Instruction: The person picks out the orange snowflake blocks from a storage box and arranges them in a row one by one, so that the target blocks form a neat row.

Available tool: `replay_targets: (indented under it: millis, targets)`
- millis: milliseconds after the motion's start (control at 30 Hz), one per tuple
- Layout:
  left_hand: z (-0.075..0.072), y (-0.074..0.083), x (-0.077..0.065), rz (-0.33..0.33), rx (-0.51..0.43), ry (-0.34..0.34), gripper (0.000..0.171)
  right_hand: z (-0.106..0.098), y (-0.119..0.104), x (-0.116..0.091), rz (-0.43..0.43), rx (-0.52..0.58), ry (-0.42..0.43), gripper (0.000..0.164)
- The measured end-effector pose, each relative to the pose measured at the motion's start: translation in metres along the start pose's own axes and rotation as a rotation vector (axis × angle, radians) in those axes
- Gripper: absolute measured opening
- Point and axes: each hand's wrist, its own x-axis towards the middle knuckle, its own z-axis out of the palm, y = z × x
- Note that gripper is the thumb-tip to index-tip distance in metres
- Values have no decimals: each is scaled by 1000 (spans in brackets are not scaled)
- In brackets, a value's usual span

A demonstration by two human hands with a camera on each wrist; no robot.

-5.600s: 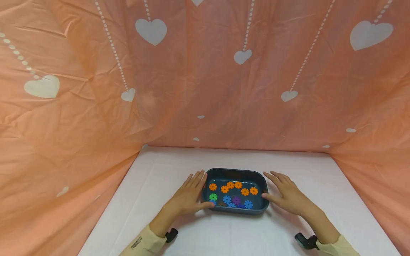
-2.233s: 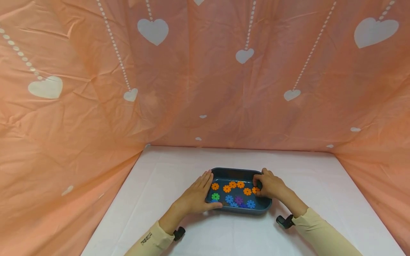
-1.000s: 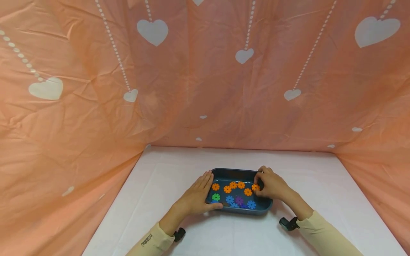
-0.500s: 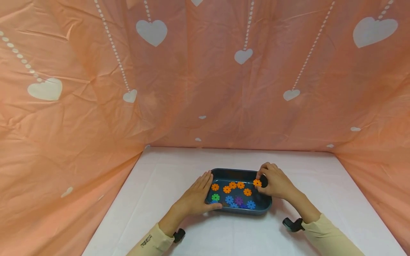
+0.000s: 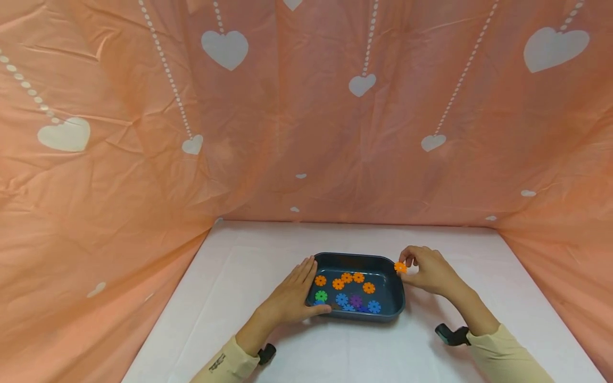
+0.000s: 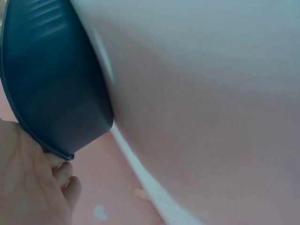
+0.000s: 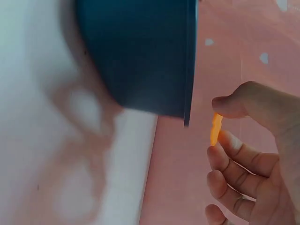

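Observation:
A dark blue-grey tray (image 5: 390,306) stands on the white table. Inside it lie several flower-shaped plastic discs: orange discs (image 5: 369,288), a green disc (image 5: 321,296), blue discs (image 5: 374,306) and a purple disc (image 5: 356,301). My left hand (image 5: 289,298) rests against the tray's left side, fingers straight along the rim and thumb over the front edge. Between thumb and fingertips, my right hand (image 5: 428,271) pinches one orange disc (image 7: 215,129) by its edges, just beyond the tray's right rim. In the right wrist view that disc shows edge-on, apart from the tray wall.
White cloth covers the table (image 5: 268,242). An orange-pink curtain (image 5: 335,159) with white hearts encloses the back and both sides. Each wrist wears a black camera, one of them the right wrist camera (image 5: 452,335).
My right hand has reached into the tray, pinched an orange disc from its right end and lifted it rightward past the rim. Since the first frame, the left hand has settled against the tray.

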Motion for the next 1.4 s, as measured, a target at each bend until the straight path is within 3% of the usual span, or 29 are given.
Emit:
replay_targets:
  millis: [267,600,867,1400]
  targets:
    - [0,1,-1,-6,-8,4,116,-6,18,-11,17,-3,39,23]
    - [3,-1,0,-23,10,-5,117,7,38,-22,100,47,-23,27]
    - [2,0,0,-10,10,1,117,20,47,-27,99,85,-72,32]
    - [4,-1,0,-18,13,-6,118,31,53,-18,150,155,-163,27]
